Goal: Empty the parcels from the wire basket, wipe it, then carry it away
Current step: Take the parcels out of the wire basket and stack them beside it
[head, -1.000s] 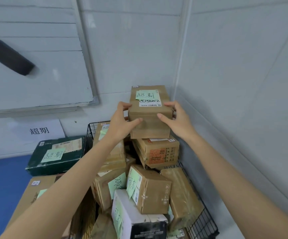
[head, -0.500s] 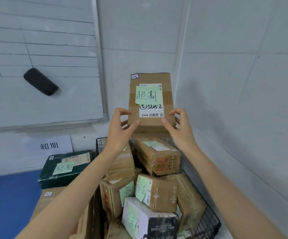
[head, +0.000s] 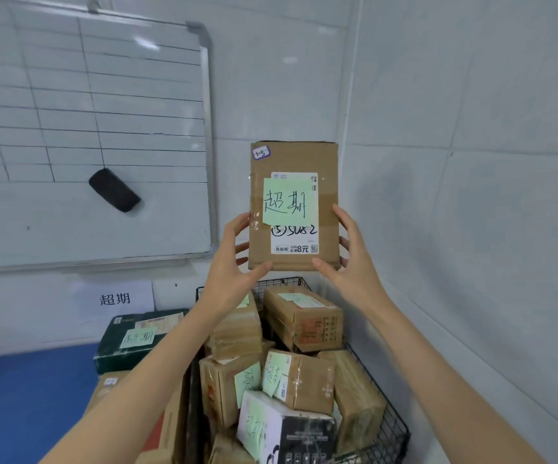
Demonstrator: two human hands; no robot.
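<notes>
The flat brown cardboard parcel with a green paper note (head: 294, 205) is now lifted clear of the heap. One second ago it lay on top of the other boxes; now it hangs upright in the air at 12 o'clock from the black wire basket (head: 392, 426), its label facing the person. The left hand (head: 232, 277) and the right hand (head: 357, 271) hold it between them at its lower side edges, thumbs in front and fingers behind. So one parcel is out, but the basket at 6 o'clock is full of brown boxes, perhaps in several layers, as the bottom is hidden. Emptying has only begun, and wiping is far off. A dark green box (head: 130, 343) lies outside at 8 o'clock.
</notes>
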